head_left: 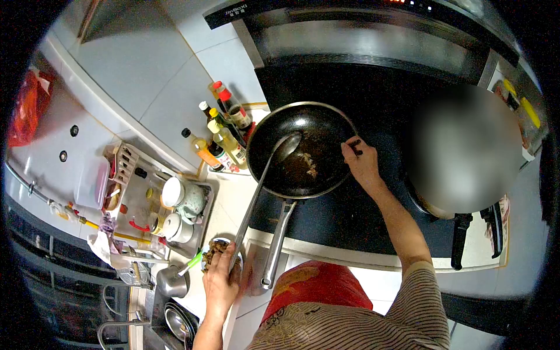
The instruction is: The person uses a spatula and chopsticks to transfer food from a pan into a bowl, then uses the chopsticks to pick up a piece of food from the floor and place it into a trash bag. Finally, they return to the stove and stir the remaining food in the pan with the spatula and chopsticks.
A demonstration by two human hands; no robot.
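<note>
A dark wok [332, 182] with a steel handle sits on the black stovetop, with some pale bits of food [308, 165] in its bottom. The bowl of a long metal ladle [256, 195] rests inside it. My left hand [220, 280] is closed around the lower end of the ladle's handle, with its fingers over a small bowl of brown food [213, 252]. My right hand [363, 166] is at the wok's right rim, fingers pinched together at small dark pieces too small to name.
Bottles [224, 137] stand left of the wok. Jars [177, 227] sit on a tray beyond the counter's edge. A small steel pot [173, 282] is near the sink. At right is a second pan with a black handle [461, 239], partly blurred. A range hood [373, 44] hangs above.
</note>
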